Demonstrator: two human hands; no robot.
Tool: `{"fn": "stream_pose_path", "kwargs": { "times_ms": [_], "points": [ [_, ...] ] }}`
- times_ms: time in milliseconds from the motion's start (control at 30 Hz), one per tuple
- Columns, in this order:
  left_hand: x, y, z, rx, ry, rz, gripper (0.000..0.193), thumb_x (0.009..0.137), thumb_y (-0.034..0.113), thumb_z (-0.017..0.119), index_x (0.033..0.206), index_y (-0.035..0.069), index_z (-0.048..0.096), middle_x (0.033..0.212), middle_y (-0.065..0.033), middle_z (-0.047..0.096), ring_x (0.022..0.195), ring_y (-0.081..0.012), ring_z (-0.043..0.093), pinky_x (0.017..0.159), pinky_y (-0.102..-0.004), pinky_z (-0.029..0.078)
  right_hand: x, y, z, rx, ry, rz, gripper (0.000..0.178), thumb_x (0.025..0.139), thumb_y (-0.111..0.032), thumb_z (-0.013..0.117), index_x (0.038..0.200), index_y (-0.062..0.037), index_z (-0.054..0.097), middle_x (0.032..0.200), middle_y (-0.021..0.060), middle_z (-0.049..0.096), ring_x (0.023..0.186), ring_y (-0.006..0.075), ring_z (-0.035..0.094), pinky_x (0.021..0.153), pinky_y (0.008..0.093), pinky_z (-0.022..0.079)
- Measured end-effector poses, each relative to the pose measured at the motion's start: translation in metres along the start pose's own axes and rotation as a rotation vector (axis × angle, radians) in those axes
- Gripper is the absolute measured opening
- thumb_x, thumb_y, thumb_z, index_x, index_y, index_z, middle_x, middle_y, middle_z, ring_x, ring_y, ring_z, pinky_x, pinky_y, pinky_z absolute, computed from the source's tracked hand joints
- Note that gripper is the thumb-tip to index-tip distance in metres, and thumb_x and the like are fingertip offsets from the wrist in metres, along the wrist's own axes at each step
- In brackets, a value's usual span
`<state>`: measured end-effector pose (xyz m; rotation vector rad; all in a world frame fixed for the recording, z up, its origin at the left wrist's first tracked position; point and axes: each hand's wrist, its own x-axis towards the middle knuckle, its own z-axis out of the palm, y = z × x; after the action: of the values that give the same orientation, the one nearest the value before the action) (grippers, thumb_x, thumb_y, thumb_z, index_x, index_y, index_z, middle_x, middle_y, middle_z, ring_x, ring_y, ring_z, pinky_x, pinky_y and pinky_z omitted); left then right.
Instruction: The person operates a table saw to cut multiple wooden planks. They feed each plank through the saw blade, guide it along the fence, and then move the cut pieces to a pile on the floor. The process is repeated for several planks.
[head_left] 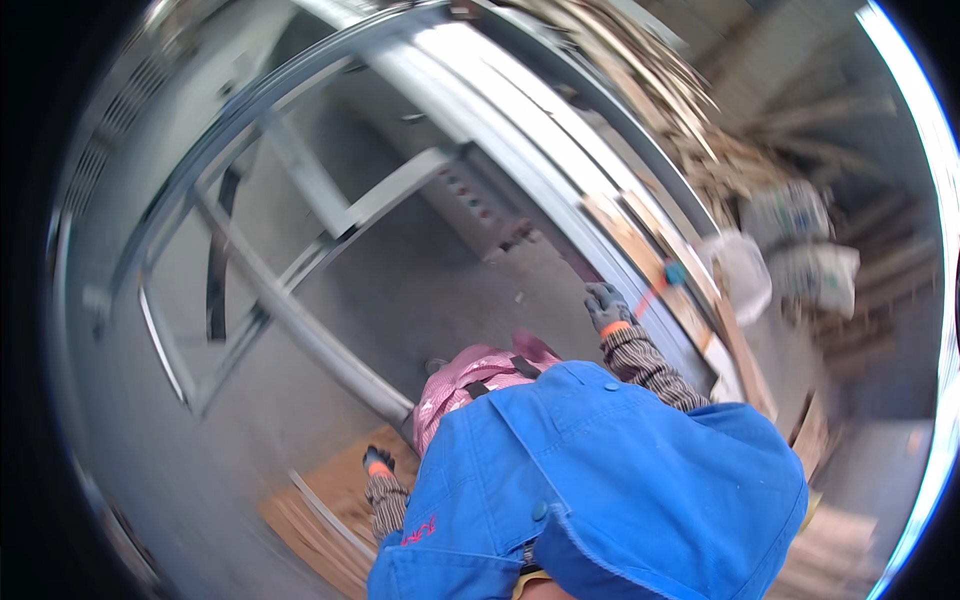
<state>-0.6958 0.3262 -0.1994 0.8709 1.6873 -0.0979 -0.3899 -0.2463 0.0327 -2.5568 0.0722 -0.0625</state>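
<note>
My right hand [607, 305], in a grey glove with an orange cuff, is at the near edge of a long metal machine table [560, 165]. Its fingers look apart and hold nothing that I can see. Low on the left, my left hand [378, 460], gloved the same way, hangs beside my body above a stack of wooden boards [325, 540]. Blur hides how its fingers are set, and whether it touches the boards does not show. On the machine table near my right hand lie a wooden strip [635, 250] and a small teal-and-red item [674, 273].
A metal frame [330, 345] with crossbars reaches left from the machine. A row of coloured buttons [468, 195] sits on the machine's side. Beyond the table are piled wood strips [660, 65], a white bucket [740, 275] and filled sacks [815, 275].
</note>
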Motion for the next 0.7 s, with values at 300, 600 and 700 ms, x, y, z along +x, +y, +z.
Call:
{"fn": "stream_pose_path", "kwargs": {
  "times_ms": [300,600,700],
  "points": [
    [-0.049,0.026,0.033,0.26,-0.305,0.169,0.043,0.095,0.042,0.045,0.126,0.014,0.051,0.107,-0.0027,0.06,0.1,-0.0204,0.057,0.088,-0.045,0.041,-0.101,0.1,-0.063,0.021,0.449,0.294,0.025,0.081,-0.017,0.068,0.104,-0.0072,0.067,0.1,0.0153,0.065,0.092,0.0335,0.063,0.08,0.0427,0.05],
    [-0.116,-0.027,0.116,0.593,-0.509,0.216,0.038,0.095,0.038,0.048,0.122,0.013,0.053,0.102,-0.0018,0.06,0.091,-0.0183,0.057,0.081,-0.0393,0.043,-0.124,0.268,-0.17,-0.43,0.572,0.592,0.067,0.075,-0.03,0.076,0.135,-0.0134,0.05,0.136,0.0145,0.05,0.124,0.0344,0.046,0.106,0.0419,0.037],
    [-0.131,-0.029,0.137,0.658,-0.524,0.231,0.036,0.095,0.037,0.049,0.121,0.013,0.053,0.1,-0.0015,0.061,0.088,-0.0175,0.057,0.078,-0.0374,0.044,-0.133,0.327,-0.216,-0.566,0.351,0.836,0.085,0.074,-0.037,0.075,0.145,-0.0119,0.036,0.147,0.0137,0.039,0.133,0.0317,0.039,0.111,0.0417,0.031]
  ]
}}
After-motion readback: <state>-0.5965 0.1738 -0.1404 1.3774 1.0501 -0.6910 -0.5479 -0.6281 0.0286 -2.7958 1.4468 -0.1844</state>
